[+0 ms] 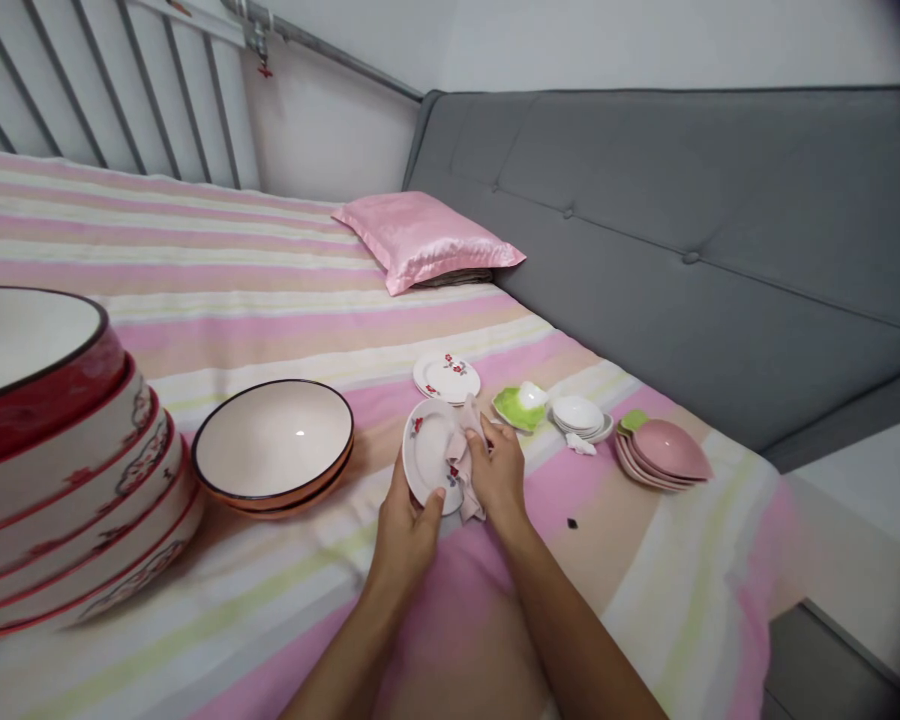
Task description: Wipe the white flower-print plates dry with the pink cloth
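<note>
In the middle of the head view, a small white plate [429, 452] with red flowers is held tilted up above the bed. My left hand [407, 530] grips its lower left edge, thumb on the face and fingers behind. A pale pink cloth [471, 505] is pinched in my right hand [501, 470], pressed against the plate's right side; some of that hand's fingers are hidden behind. Just beyond my hands lies a short stack of matching flowered plates [444, 377]. To their right is a green leaf-shaped dish [516, 412] with a small white piece on it.
At left stands a tall stack of red-and-white bowls [75, 500], beside shallow orange-rimmed bowls [274, 440]. Small white dishes [579, 415] and pink peach-shaped dishes [667, 450] sit at right. Behind are a pink pillow [431, 235] and grey headboard [645, 190]. The striped bed [270, 620] drops off at right.
</note>
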Demonstrator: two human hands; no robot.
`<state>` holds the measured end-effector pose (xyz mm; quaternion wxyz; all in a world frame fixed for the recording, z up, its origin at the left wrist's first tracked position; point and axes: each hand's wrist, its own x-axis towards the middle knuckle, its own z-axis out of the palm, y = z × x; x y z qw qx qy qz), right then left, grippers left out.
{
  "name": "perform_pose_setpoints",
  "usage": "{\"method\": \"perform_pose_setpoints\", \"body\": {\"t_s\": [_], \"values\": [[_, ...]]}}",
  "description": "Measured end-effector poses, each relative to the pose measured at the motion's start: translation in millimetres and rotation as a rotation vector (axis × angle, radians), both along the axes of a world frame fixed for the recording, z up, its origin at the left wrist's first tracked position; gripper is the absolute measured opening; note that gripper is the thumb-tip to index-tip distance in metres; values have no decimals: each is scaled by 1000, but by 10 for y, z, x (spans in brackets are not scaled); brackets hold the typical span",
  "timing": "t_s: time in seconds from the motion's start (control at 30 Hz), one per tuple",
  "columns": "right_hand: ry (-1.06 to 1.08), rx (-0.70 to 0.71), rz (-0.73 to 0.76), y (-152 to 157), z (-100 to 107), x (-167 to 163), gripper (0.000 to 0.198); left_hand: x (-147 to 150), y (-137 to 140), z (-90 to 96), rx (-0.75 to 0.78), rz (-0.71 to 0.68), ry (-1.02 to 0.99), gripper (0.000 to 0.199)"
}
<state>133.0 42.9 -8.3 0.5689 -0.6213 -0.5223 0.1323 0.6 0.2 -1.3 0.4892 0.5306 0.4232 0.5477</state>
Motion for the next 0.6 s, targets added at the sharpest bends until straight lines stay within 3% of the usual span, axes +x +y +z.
{"method": "perform_pose_setpoints", "body": {"t_s": [0.13, 0.3, 0.6], "values": [[-47, 27, -19, -31, 97, 16, 37, -8, -10, 22, -20, -21, 28, 64], [-100, 65, 18, -74, 201, -9, 25, -13, -9, 12, -24, -82, 29, 65], [-198, 199, 371, -175, 342, -135, 31, -19, 22, -5, -26, -123, -31, 56]]}}
